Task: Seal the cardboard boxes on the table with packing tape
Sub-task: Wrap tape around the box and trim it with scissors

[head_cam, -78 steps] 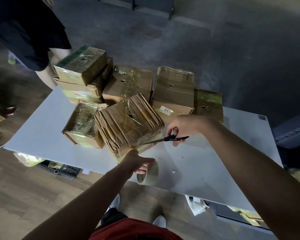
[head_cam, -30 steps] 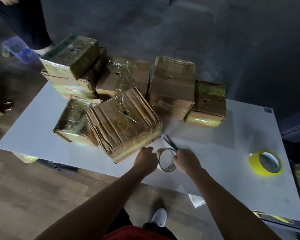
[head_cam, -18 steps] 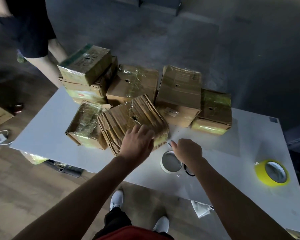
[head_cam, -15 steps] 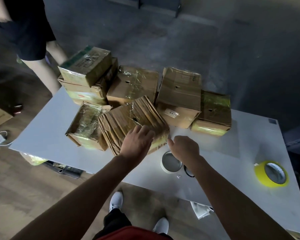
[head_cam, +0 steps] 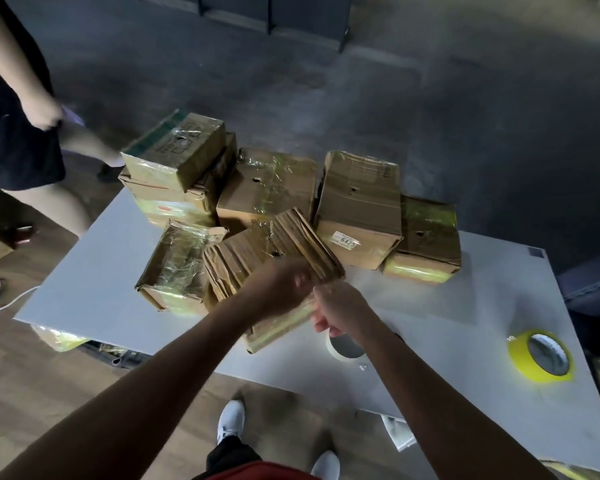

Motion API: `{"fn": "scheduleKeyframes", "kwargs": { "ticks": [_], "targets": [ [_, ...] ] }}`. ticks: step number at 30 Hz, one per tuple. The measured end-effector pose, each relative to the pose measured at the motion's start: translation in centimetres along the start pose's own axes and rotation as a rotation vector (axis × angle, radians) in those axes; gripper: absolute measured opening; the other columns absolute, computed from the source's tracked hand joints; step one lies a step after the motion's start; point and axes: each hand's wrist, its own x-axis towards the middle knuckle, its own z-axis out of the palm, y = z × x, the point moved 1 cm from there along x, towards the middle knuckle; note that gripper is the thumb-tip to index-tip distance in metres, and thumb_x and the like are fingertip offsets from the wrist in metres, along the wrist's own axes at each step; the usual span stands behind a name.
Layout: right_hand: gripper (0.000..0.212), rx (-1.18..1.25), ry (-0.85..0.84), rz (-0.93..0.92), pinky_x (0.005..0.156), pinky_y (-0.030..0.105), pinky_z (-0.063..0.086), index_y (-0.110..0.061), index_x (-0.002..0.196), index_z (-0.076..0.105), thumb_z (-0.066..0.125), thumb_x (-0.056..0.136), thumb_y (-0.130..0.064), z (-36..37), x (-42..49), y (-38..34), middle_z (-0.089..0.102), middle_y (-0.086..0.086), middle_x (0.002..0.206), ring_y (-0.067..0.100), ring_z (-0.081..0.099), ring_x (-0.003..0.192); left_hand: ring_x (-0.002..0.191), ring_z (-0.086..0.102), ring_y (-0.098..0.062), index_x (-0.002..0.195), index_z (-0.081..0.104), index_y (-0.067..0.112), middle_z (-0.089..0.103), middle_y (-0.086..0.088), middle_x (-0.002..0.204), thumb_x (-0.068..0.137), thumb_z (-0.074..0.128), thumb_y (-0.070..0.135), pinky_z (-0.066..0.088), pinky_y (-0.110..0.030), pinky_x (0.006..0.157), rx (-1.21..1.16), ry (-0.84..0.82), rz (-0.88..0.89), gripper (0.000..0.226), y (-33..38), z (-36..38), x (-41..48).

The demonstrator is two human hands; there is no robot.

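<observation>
Looking down from my head, the white table (head_cam: 94,271) carries a huddle of tape-wrapped cardboard boxes along its far edge and toward the middle. The crumpled box (head_cam: 239,261) I am working on sits nearest me, turned corner-on and tilted, and its lower corner reaches toward the near edge.

My left hand (head_cam: 278,289) lies on top of that box at its right-hand end, with the back of the hand toward me and the fingers bent. The blur keeps me from saying whether they grip the cardboard or only press on it. My right hand (head_cam: 340,308) is against the box's right near face, just beside my left, and I cannot tell how its fingers lie either.

A clear tape roll (head_cam: 336,353) lies flat on the table by the near edge, partly hidden under my right wrist. A yellow tape roll (head_cam: 520,358) lies flat near the right edge, well apart from the boxes. One box (head_cam: 357,206) behind the crumpled one bears a label reading 6425. Another person (head_cam: 14,143) stands off the far left corner.
</observation>
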Motion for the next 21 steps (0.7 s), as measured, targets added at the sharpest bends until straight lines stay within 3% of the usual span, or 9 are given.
{"fn": "scheduleKeyframes", "kwargs": {
  "ticks": [2, 3, 6, 9, 13, 15, 17, 19, 21],
  "targets": [
    [0.053, 0.117, 0.002, 0.034, 0.05, 0.023, 0.051, -0.011, 0.088, 0.062, 0.039, 0.093, -0.059, 0.7, 0.3, -0.5, 0.07, 0.004, 0.068, 0.012, 0.065, 0.054, 0.098, 0.06, -0.023, 0.108, 0.061, 0.016, 0.06, -0.002, 0.101, 0.091, 0.061, 0.023, 0.046, -0.02, 0.07, 0.094, 0.186, -0.113, 0.019, -1.8, -2.0, 1.1],
    [0.061, 0.14, 0.009, 0.048, 0.049, 0.023, 0.051, -0.011, 0.087, 0.061, 0.04, 0.089, -0.068, 1.1, 0.3, -0.9, 0.07, 0.004, 0.067, 0.012, 0.066, 0.054, 0.11, 0.055, -0.026, 0.119, 0.057, 0.016, 0.058, -0.006, 0.114, 0.089, 0.064, 0.032, 0.048, -0.028, 0.08, 0.179, 0.204, -0.183, 0.035, -2.9, -2.6, 1.8],
    [0.068, 0.062, 0.047, 0.09, 0.055, 0.028, 0.057, -0.014, 0.086, 0.058, 0.045, 0.077, -0.079, 1.8, 0.5, -1.6, 0.072, 0.003, 0.07, 0.012, 0.069, 0.055, 0.13, 0.04, -0.03, 0.145, 0.031, 0.021, 0.041, -0.012, 0.143, 0.069, 0.072, 0.065, 0.037, -0.049, 0.104, 0.24, -0.033, -0.394, 0.097, -5.6, -2.8, 3.0],
    [0.072, -0.031, 0.052, 0.14, 0.051, 0.027, 0.057, -0.013, 0.088, 0.055, 0.046, 0.074, -0.083, 2.5, 0.9, -1.9, 0.071, -0.001, 0.071, 0.007, 0.068, 0.053, 0.132, 0.038, -0.032, 0.146, 0.028, 0.021, 0.04, -0.013, 0.144, 0.051, 0.074, 0.077, 0.032, -0.051, 0.108, 0.243, -0.1, -0.441, 0.12, -7.0, -2.0, 3.6],
    [0.062, 0.005, -0.005, 0.181, 0.046, 0.021, 0.051, -0.013, 0.093, 0.056, 0.051, 0.08, -0.073, 1.8, 1.1, -1.4, 0.07, -0.001, 0.08, 0.004, 0.067, 0.053, 0.111, 0.054, -0.029, 0.122, 0.05, 0.012, 0.058, -0.011, 0.119, 0.046, 0.082, 0.069, 0.048, -0.045, 0.096, 0.097, -0.117, -0.539, 0.1, -7.9, -2.6, 4.6],
    [0.05, -0.01, -0.02, 0.187, 0.051, 0.024, 0.054, -0.014, 0.098, 0.056, 0.055, 0.085, -0.063, 0.3, 0.9, -1.1, 0.07, 0.001, 0.091, 0.006, 0.07, 0.06, 0.098, 0.06, -0.024, 0.114, 0.055, 0.012, 0.065, -0.006, 0.105, 0.053, 0.087, 0.056, 0.052, -0.041, 0.088, -0.096, -0.148, -0.566, 0.081, -8.3, -2.7, 4.2],
    [0.039, -0.05, 0.038, 0.159, 0.063, 0.029, 0.058, -0.018, 0.089, 0.056, 0.055, 0.088, -0.057, -1.1, 1.0, -0.8, 0.07, 0.005, 0.093, 0.011, 0.069, 0.067, 0.096, 0.063, -0.023, 0.113, 0.06, 0.014, 0.068, -0.005, 0.102, 0.063, 0.085, 0.049, 0.054, -0.042, 0.088, -0.262, -0.167, -0.549, 0.066, -8.4, -2.1, 3.3],
    [0.041, -0.071, 0.141, 0.125, 0.07, 0.032, 0.055, -0.019, 0.086, 0.059, 0.051, 0.089, -0.059, -1.7, 1.1, -1.1, 0.069, 0.01, 0.091, 0.015, 0.064, 0.07, 0.091, 0.066, -0.021, 0.111, 0.063, 0.016, 0.07, -0.006, 0.1, 0.073, 0.079, 0.046, 0.056, -0.043, 0.084, -0.414, -0.133, -0.56, 0.05, -7.7, -0.8, 2.2],
    [0.058, -0.099, 0.239, 0.097, 0.067, 0.032, 0.052, -0.013, 0.106, 0.057, 0.051, 0.084, -0.067, -1.1, 1.4, -1.7, 0.065, 0.005, 0.09, 0.017, 0.062, 0.075, 0.095, 0.064, -0.022, 0.12, 0.053, 0.012, 0.063, -0.007, 0.109, 0.078, 0.075, 0.047, 0.057, -0.039, 0.077, -0.491, -0.035, -0.652, 0.059, -6.6, 0.4, 1.4]
  ]
}}
